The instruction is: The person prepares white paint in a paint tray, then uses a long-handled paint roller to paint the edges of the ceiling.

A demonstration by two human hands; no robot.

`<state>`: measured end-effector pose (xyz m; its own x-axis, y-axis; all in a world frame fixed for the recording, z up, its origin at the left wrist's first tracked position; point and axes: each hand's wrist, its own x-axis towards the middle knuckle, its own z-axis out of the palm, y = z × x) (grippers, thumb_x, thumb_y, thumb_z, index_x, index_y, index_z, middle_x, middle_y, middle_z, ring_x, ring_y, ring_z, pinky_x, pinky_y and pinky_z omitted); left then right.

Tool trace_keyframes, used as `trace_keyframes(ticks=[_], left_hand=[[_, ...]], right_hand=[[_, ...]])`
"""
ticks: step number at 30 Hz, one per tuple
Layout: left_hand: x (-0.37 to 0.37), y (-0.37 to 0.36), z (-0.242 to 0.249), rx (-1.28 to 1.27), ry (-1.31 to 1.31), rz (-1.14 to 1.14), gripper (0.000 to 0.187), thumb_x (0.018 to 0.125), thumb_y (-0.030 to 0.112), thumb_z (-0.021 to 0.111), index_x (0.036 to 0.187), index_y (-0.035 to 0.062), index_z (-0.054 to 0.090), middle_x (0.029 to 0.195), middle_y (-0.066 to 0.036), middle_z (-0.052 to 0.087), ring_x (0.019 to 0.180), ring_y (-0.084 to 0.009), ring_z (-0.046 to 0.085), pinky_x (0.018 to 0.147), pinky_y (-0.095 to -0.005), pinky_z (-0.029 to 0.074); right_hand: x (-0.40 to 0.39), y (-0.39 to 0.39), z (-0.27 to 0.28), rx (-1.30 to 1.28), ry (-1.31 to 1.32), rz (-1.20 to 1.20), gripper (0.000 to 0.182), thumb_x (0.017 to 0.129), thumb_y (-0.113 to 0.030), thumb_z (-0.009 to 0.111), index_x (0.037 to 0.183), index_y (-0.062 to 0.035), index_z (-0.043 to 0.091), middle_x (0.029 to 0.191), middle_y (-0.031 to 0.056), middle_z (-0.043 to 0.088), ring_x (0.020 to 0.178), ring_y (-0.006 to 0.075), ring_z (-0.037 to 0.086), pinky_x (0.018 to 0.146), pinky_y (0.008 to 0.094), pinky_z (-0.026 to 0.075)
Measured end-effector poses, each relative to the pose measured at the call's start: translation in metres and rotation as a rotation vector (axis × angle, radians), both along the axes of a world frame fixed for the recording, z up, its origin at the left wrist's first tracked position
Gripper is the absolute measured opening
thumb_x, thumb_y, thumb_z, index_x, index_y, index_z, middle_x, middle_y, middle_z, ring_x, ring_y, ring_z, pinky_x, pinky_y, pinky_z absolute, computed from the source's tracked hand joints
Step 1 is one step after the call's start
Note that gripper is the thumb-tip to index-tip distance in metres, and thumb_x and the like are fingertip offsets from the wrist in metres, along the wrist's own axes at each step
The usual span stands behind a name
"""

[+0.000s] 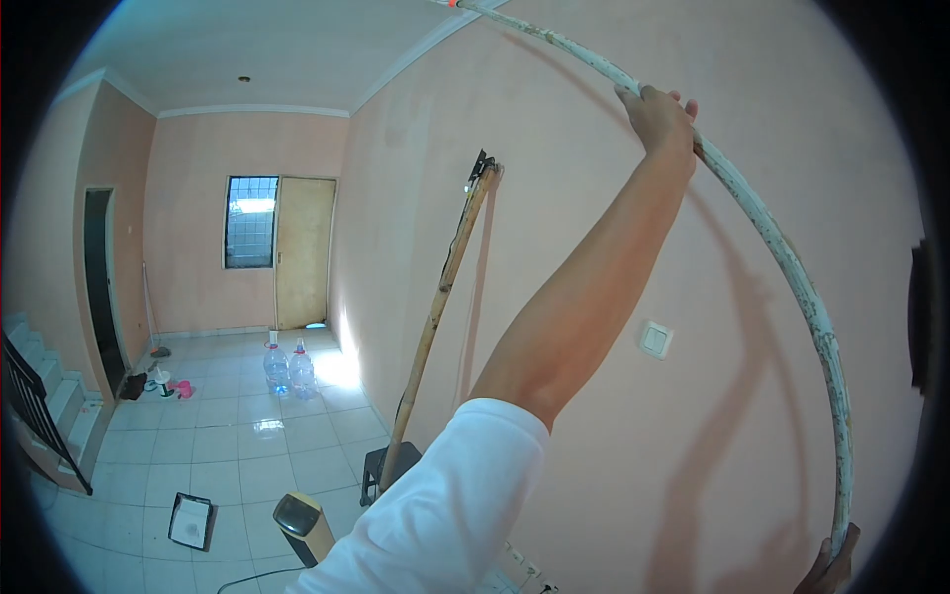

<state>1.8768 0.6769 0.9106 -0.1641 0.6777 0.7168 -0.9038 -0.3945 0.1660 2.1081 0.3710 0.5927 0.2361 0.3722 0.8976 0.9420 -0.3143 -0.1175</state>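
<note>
A long, worn pole (pixel 789 259) with flaking whitish paint runs from the top edge down the right side, looking bowed in this wide view. My left hand (pixel 661 121) is raised high and closed around its upper part, the arm in a white sleeve stretched across the view. Low at the right edge, my right hand (pixel 833 564) grips the pole near its lower visible end; part of that hand is cut off. Near the ceiling, a small orange-red piece (pixel 453 3) shows on the pole, whose far tip is out of view. The pink wall (pixel 594 228) stands behind it.
A bamboo pole (pixel 435 317) with a black device on top leans by the wall, beside a black stool (pixel 374 470). A tray (pixel 191 522), a beige bin (pixel 305 525) and two large bottles (pixel 289 371) are on the tiles. A light switch (pixel 655 340) is on the wall.
</note>
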Motion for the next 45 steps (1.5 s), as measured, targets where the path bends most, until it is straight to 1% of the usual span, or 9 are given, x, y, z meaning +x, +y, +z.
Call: trace_keyframes(ticks=[15, 18, 19, 21, 24, 27, 31, 40, 45], left_hand=[[-0.005, 0.014, 0.027, 0.115, -0.127, 0.03, 0.058, 0.098, 0.019, 0.024, 0.154, 0.0136, 0.009, 0.123, -0.016, 0.045, 0.1, -0.0227, 0.054, 0.086, -0.0326, 0.051], [-0.034, 0.065, 0.026, 0.075, -0.147, -0.043, 0.058, 0.098, 0.021, 0.024, 0.153, 0.0127, 0.009, 0.129, -0.016, 0.044, 0.103, -0.0245, 0.054, 0.086, -0.0347, 0.052], [-0.044, 0.071, 0.011, 0.101, -0.079, -0.027, 0.06, 0.1, 0.021, 0.025, 0.155, 0.0118, 0.002, 0.149, -0.018, 0.026, 0.124, -0.0284, 0.046, 0.093, -0.039, 0.053], [-0.047, 0.072, -0.021, 0.099, -0.089, 0.021, 0.06, 0.1, 0.021, 0.026, 0.155, 0.0125, 0.002, 0.149, -0.018, 0.025, 0.12, -0.027, 0.048, 0.092, -0.0391, 0.055], [-0.065, 0.088, -0.043, 0.036, -0.091, 0.05, 0.058, 0.099, 0.018, 0.027, 0.153, 0.0098, 0.008, 0.144, -0.014, 0.029, 0.102, -0.0234, 0.052, 0.078, -0.0345, 0.053], [-0.091, 0.125, -0.039, -0.013, -0.06, 0.072, 0.052, 0.096, 0.013, 0.03, 0.147, 0.0059, 0.019, 0.13, -0.013, 0.038, 0.086, -0.0198, 0.052, 0.064, -0.0311, 0.05], [-0.124, 0.176, -0.02, 0.006, -0.036, 0.092, 0.035, 0.093, 0.009, 0.031, 0.127, 0.003, 0.035, 0.105, -0.012, 0.042, 0.076, -0.0164, 0.049, 0.055, -0.0314, 0.047], [-0.172, 0.252, -0.006, 0.046, -0.104, 0.125, 0.028, 0.089, 0.004, 0.032, 0.117, 0.0026, 0.035, 0.099, -0.012, 0.041, 0.066, -0.017, 0.047, 0.049, -0.0296, 0.044], [-0.193, 0.277, -0.004, -0.026, -0.006, 0.093, 0.037, 0.093, 0.007, 0.031, 0.13, 0.0038, 0.03, 0.122, -0.019, 0.039, 0.095, -0.0263, 0.057, 0.067, -0.0365, 0.058]], right_hand=[[-0.015, -0.013, 0.012, 0.032, 0.083, 0.062, 0.045, 0.1, -0.041, 0.05, 0.115, 0.0006, 0.056, 0.079, 0.024, 0.063, 0.068, 0.0398, 0.064, 0.054, 0.0463, 0.046], [-0.055, 0.03, 0.024, -0.021, 0.105, 0.064, 0.041, 0.099, -0.039, 0.052, 0.112, -0.0009, 0.056, 0.077, 0.0248, 0.062, 0.067, 0.0398, 0.063, 0.054, 0.0455, 0.046], [-0.063, 0.047, 0.024, -0.012, 0.056, 0.079, 0.039, 0.099, -0.036, 0.053, 0.116, -0.0013, 0.056, 0.076, 0.0214, 0.062, 0.064, 0.0355, 0.062, 0.052, 0.0424, 0.045], [-0.077, 0.084, 0.022, -0.013, -0.039, 0.114, 0.038, 0.099, -0.03, 0.056, 0.124, -0.0022, 0.056, 0.073, 0.0146, 0.062, 0.056, 0.0269, 0.058, 0.049, 0.0363, 0.043], [-0.1, 0.142, 0.026, -0.057, 0.17, 0.304, 0.015, 0.098, -0.014, 0.052, 0.103, -0.0006, 0.048, 0.069, 0.0161, 0.053, 0.06, 0.0272, 0.056, 0.054, 0.0375, 0.043], [-0.139, 0.188, 0.036, -0.041, 0.183, 0.274, 0.014, 0.096, -0.011, 0.053, 0.103, 0.0007, 0.049, 0.063, 0.0199, 0.049, 0.057, 0.0371, 0.051, 0.056, 0.044, 0.039], [-0.161, 0.224, 0.047, 0.021, 0.109, 0.353, 0.014, 0.095, -0.01, 0.054, 0.104, 0.0006, 0.05, 0.065, 0.0195, 0.052, 0.056, 0.0366, 0.053, 0.055, 0.0437, 0.04], [-0.203, 0.279, 0.071, -0.015, 0.148, 0.502, 0.015, 0.094, -0.011, 0.056, 0.102, 0.0012, 0.053, 0.067, 0.0176, 0.056, 0.058, 0.0366, 0.057, 0.057, 0.0425, 0.043], [-0.215, 0.318, 0.075, 0.007, 0.164, 0.429, 0.022, 0.094, -0.018, 0.059, 0.108, -0.0009, 0.055, 0.079, 0.0214, 0.064, 0.073, 0.0408, 0.064, 0.065, 0.0476, 0.048]])
